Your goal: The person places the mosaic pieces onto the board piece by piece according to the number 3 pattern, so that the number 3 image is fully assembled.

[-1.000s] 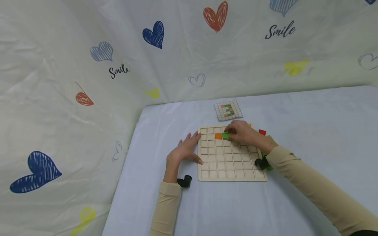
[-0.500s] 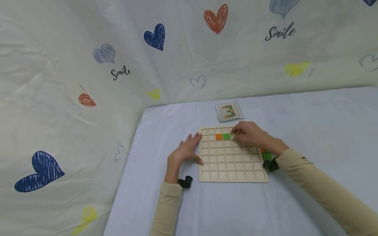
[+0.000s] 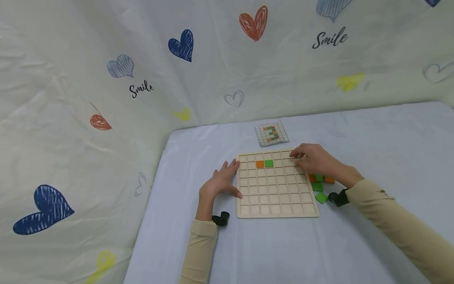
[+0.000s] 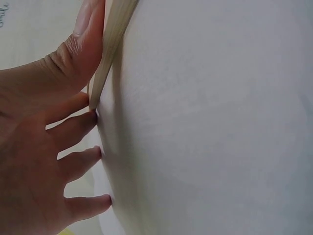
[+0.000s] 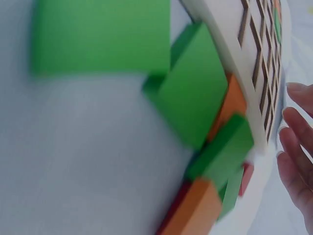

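1. Head view: the left hand [image 3: 220, 182] lies with fingers spread along the left edge of the board [image 3: 272, 189], its thumb over the rim. The right hand [image 3: 315, 159] hangs by the far right corner, fingers half bent, nothing visible between them. The loose blocks [image 3: 317, 186] lie on the table [image 3: 266, 252] just outside the board's right edge — from the right fingertips, outward and back toward the body. The right hand is clearly nearer.
2. Left wrist view: the thumb bears against the board's edge; the other fingers fan out apart, with no block in them.
3. Right wrist view: the fingertips stand apart, loosely curved and without a block. The pile straggles lengthwise beside the board's edge, some pieces tilted — a red block [image 5: 246, 178] lies at the end nearer the fingers. I judge that the reach turns on that offset.
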Demonstrator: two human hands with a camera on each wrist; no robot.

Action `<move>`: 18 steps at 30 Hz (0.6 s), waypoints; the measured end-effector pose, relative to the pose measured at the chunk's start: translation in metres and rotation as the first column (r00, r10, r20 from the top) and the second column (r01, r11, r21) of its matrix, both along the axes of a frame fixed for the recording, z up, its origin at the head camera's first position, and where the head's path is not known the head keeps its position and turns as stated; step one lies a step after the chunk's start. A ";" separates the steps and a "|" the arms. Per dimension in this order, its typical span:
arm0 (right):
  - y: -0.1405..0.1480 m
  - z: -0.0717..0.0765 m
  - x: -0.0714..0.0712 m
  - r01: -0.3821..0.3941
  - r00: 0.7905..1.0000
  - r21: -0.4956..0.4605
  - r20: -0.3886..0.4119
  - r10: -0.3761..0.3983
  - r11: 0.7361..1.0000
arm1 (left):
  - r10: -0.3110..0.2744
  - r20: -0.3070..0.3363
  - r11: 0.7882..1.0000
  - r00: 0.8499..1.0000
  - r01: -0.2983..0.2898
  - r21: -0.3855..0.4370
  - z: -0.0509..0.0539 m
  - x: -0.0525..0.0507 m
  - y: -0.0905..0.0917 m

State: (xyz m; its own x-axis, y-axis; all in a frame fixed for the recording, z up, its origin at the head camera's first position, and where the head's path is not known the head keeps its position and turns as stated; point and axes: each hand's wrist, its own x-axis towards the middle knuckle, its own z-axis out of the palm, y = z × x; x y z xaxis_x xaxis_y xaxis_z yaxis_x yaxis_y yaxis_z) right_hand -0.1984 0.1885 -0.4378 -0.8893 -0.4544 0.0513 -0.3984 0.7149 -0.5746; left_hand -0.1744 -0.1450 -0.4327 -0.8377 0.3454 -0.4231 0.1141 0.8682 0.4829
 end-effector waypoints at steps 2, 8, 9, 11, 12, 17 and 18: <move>0.007 0.001 0.001 0.005 1.000 -0.005 -0.009 -0.005 1.000 | -0.003 0.000 1.000 1.000 0.003 -0.003 0.000 -0.001 0.000; 0.027 0.000 0.003 0.033 0.999 0.023 -0.016 -0.033 0.999 | -0.002 0.003 1.000 1.000 0.002 -0.002 0.000 -0.001 0.000; 0.030 0.000 0.003 0.043 0.999 0.031 -0.012 -0.042 0.999 | -0.002 0.002 1.000 1.000 0.003 -0.001 0.000 -0.002 0.000; 0.035 -0.002 0.002 0.058 0.998 0.051 -0.012 -0.058 0.997 | -0.005 0.002 1.000 1.000 0.005 -0.003 0.000 -0.002 0.000; 0.037 -0.003 0.002 0.065 0.998 0.057 -0.010 -0.065 0.996 | -0.006 0.002 1.000 1.000 0.006 -0.004 0.000 -0.002 0.000; 0.043 -0.006 0.000 0.078 0.997 0.072 -0.006 -0.077 0.994 | -0.005 0.002 1.000 1.000 0.005 -0.006 0.001 -0.001 0.000; 0.044 -0.006 0.000 0.080 0.997 0.074 -0.002 -0.080 0.994 | -0.005 0.002 1.000 1.000 0.005 -0.007 0.001 -0.001 0.000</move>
State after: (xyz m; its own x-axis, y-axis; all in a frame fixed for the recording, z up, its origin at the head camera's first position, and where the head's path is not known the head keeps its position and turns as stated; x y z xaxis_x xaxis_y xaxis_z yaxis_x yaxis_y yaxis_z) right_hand -0.1987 0.2322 -0.4442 -0.9230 -0.3842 0.0195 -0.3377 0.7848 -0.5196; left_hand -0.1756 -0.1447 -0.4319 -0.8352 0.3467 -0.4269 0.1177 0.8709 0.4771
